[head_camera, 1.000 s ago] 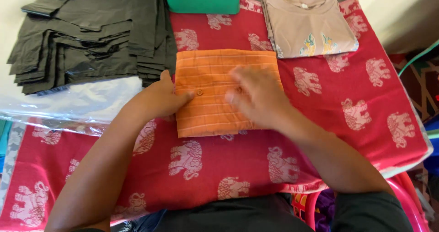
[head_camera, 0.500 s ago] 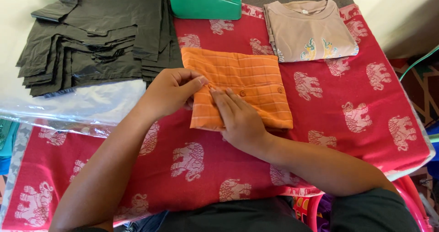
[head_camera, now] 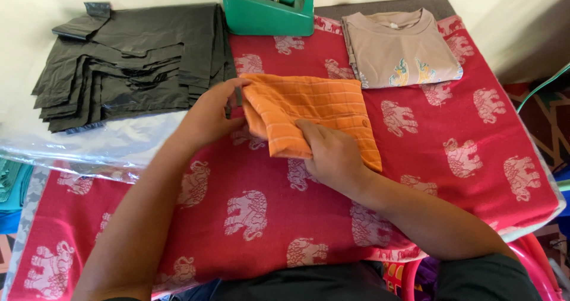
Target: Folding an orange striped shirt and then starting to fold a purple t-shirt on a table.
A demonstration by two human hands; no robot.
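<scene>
The left hand [head_camera: 209,114] is closed in a pinch on the upper left corner of the folded orange shirt [head_camera: 314,114], with the fingers curled over that corner and the edge lifted slightly off the surface. The right hand [head_camera: 333,155] lies palm down on the near edge of the same shirt, fingers bent and gripping the lower left portion of the fabric; the thumb side faces the left hand.

The orange shirt is folded into a rough rectangle. Its long axis runs left to right across the table, tilted so that the right end sits nearer the person than the left end. The fabric has fine pale stripes running along the same axis. A small button [head_camera: 364,123] shows near the right edge.

The shirt rests on a red cloth with white elephant figures [head_camera: 463,158], which covers the work surface. It lies in the upper middle part of this cloth.

Beyond the shirt, at the far edge, stands a green tape dispenser [head_camera: 267,10]. To its right lies a folded beige T-shirt [head_camera: 401,48] with a coloured print, apart from the orange shirt. To the left lies a stack of dark grey plastic bags [head_camera: 130,57], and nearer the person a clear plastic sheet [head_camera: 89,141] just beside the left forearm.
</scene>
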